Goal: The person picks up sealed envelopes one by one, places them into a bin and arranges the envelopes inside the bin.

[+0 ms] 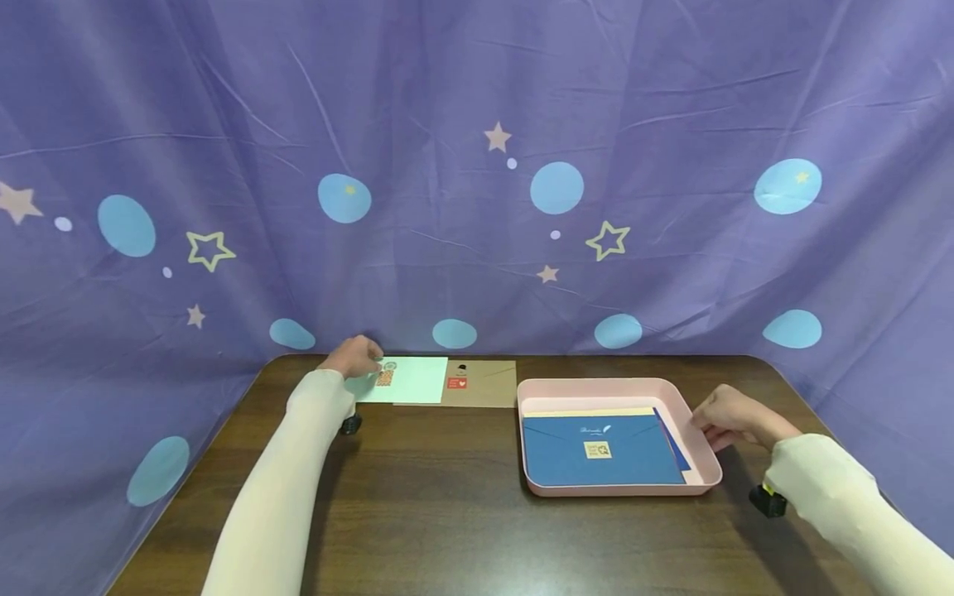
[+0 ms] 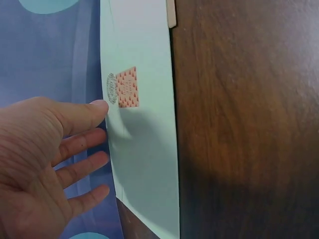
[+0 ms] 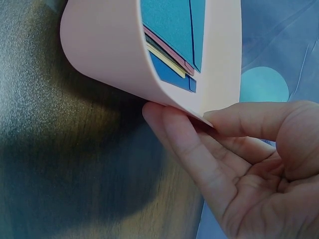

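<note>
My left hand [image 1: 356, 356] is at the far left of the table, by the upper edge of a mint-green envelope [image 1: 421, 381] with a patterned sticker. In the left wrist view the thumb tip meets the edge of that envelope [image 2: 144, 164], and the other fingers are spread along the same edge. The mint envelope partly overlaps a brown kraft envelope [image 1: 484, 389] with a red sticker. On the right, my right hand [image 1: 734, 416] pinches the side rim of a pink tray [image 1: 704, 463], thumb inside and fingers outside. A blue envelope [image 1: 559, 459] tops several others in the tray.
The brown wooden table [image 1: 417, 513] has rounded far corners. A purple curtain [image 1: 447, 273] with stars and blue spots hangs right behind its far edge.
</note>
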A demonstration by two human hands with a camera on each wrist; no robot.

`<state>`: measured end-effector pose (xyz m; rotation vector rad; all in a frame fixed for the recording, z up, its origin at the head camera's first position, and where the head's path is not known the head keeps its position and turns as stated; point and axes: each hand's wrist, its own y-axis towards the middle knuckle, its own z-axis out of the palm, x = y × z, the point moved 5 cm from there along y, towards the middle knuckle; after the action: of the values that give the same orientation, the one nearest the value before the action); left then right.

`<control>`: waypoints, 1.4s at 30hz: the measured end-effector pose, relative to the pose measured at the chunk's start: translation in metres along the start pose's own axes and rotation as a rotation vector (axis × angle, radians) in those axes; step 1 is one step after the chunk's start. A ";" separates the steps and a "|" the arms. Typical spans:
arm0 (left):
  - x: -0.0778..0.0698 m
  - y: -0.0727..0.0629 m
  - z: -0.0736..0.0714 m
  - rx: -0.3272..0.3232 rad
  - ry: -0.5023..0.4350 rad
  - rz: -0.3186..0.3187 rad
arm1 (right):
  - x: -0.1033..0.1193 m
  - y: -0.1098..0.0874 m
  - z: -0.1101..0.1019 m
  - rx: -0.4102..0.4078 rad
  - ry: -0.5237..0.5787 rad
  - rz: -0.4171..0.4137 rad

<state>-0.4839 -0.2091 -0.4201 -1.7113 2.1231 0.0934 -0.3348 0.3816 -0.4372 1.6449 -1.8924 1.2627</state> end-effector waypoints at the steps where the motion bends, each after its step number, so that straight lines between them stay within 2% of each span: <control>1: 0.000 0.000 0.001 0.005 0.005 -0.002 | 0.000 0.000 0.000 -0.003 -0.001 0.002; 8: 0.000 -0.001 0.004 0.018 0.023 -0.038 | 0.000 0.000 0.001 -0.004 0.006 0.005; 15: 0.002 0.000 0.004 0.003 0.029 -0.024 | 0.000 -0.001 0.002 -0.020 0.004 0.005; 22: 0.003 -0.003 0.001 0.000 -0.002 -0.039 | 0.000 0.000 0.002 -0.016 0.007 0.006; 26: 0.003 -0.004 0.001 -0.010 0.017 -0.032 | -0.002 0.002 0.002 -0.018 -0.001 0.006; 36: 0.004 0.003 0.007 -0.038 0.065 -0.026 | -0.002 0.001 0.001 -0.010 -0.006 0.009; 42: 0.004 0.005 0.012 -0.009 0.065 -0.045 | -0.002 0.002 0.001 -0.009 -0.008 0.006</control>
<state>-0.4857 -0.2085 -0.4333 -1.7887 2.1318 0.0348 -0.3360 0.3817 -0.4398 1.6433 -1.9057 1.2498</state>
